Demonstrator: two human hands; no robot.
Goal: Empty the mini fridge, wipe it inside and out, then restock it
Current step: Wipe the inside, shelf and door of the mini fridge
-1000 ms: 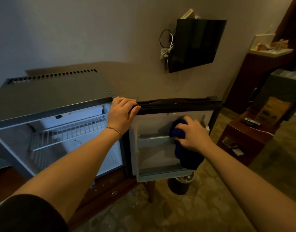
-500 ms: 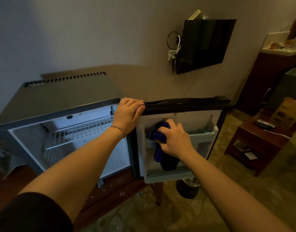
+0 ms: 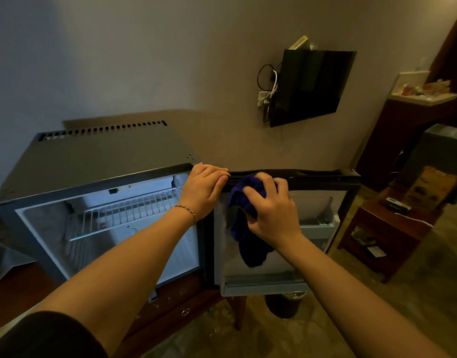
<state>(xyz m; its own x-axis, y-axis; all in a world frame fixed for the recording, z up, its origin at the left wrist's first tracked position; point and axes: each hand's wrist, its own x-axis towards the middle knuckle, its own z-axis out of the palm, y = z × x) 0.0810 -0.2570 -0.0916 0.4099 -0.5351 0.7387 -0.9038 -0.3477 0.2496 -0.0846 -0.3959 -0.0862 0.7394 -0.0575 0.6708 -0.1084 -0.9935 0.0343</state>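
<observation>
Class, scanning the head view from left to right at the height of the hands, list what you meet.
Open mini fridge → wire shelf → left hand → blue cloth → right hand → door shelf → wooden side table

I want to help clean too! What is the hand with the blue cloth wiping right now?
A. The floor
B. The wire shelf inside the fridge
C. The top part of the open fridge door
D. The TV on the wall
C: the right hand presses the blue cloth against the inner side of the open fridge door, near its top edge.
</observation>
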